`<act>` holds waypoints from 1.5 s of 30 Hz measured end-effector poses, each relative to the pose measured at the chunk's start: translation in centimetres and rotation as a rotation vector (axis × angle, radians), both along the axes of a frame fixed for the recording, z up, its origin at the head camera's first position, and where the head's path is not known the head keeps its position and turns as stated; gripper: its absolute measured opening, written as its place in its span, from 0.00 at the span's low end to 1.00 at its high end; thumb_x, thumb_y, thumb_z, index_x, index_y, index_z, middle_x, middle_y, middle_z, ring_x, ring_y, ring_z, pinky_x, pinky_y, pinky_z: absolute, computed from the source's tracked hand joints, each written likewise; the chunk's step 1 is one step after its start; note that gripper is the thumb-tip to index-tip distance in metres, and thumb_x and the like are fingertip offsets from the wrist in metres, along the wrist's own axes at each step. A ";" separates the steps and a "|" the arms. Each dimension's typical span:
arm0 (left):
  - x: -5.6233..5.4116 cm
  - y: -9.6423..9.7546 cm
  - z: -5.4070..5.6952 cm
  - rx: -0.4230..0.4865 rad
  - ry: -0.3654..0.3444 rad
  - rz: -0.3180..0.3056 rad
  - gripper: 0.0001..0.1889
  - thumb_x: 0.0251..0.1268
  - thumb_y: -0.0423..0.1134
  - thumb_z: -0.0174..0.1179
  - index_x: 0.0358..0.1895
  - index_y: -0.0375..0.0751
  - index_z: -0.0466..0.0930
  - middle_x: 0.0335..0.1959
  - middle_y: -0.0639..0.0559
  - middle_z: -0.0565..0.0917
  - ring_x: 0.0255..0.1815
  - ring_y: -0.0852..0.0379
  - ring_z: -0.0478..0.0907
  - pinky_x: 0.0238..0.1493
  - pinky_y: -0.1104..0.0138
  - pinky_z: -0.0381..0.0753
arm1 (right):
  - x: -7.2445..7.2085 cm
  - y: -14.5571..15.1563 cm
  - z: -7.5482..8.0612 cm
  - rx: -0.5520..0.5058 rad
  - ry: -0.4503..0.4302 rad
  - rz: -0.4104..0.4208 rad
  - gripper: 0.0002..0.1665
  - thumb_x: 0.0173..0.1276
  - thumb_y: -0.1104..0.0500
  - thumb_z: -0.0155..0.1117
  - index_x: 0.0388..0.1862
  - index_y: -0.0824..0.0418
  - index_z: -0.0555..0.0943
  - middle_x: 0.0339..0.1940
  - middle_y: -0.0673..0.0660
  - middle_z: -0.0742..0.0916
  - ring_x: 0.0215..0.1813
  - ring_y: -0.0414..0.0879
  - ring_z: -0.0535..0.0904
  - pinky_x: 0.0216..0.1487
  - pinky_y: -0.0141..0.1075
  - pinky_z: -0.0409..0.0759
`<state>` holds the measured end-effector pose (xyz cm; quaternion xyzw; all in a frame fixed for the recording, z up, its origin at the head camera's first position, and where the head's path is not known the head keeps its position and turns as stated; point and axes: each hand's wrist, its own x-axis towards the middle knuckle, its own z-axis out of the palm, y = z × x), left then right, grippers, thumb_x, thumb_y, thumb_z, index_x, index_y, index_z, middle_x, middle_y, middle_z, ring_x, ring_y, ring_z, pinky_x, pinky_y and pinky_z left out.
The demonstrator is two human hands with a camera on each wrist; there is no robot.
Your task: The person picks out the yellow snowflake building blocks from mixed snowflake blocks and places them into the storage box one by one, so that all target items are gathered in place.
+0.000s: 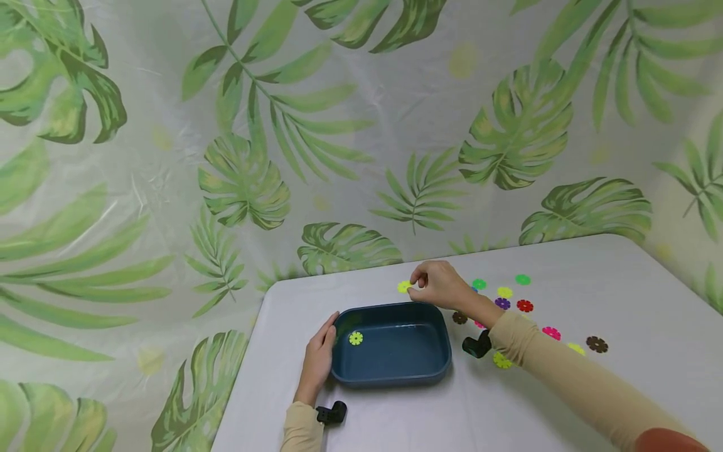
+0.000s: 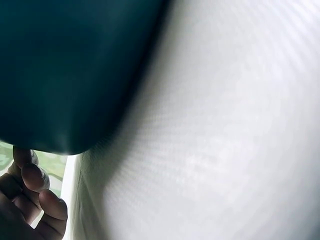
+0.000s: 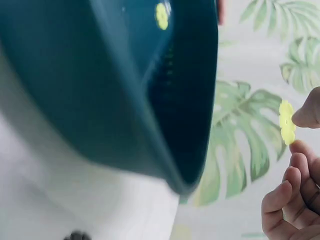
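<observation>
A dark blue rectangular tub (image 1: 398, 355) stands on the table, with one yellow-green flower-shaped plastic disc (image 1: 356, 338) lying inside near its left end. At the tub's left side, my left hand (image 1: 319, 355) grips the rim and wall; its fingertips show beside the tub in the left wrist view. Beyond the tub's far right corner, my right hand (image 1: 440, 285) is raised. Between thumb and forefinger it pinches a second yellow flower-shaped disc (image 3: 287, 121), seen edge-on in the right wrist view.
Several flower-shaped discs lie scattered to the right of the tub, among them a red one (image 1: 524, 306), a purple one (image 1: 502, 303), a dark brown one (image 1: 597, 344) and a green one (image 1: 523, 279). A leaf-patterned curtain (image 1: 339, 157) hangs behind the white table (image 1: 649, 301).
</observation>
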<state>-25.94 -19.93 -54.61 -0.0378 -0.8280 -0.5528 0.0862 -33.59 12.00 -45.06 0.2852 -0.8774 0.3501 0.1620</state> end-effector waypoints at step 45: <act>-0.2 0.0 0.0 0.010 -0.013 0.008 0.22 0.84 0.49 0.45 0.74 0.57 0.71 0.73 0.59 0.71 0.76 0.52 0.62 0.76 0.48 0.59 | 0.3 -10.0 -2.9 0.306 -0.022 0.257 0.08 0.57 0.56 0.77 0.28 0.57 0.86 0.20 0.43 0.80 0.21 0.34 0.73 0.28 0.32 0.78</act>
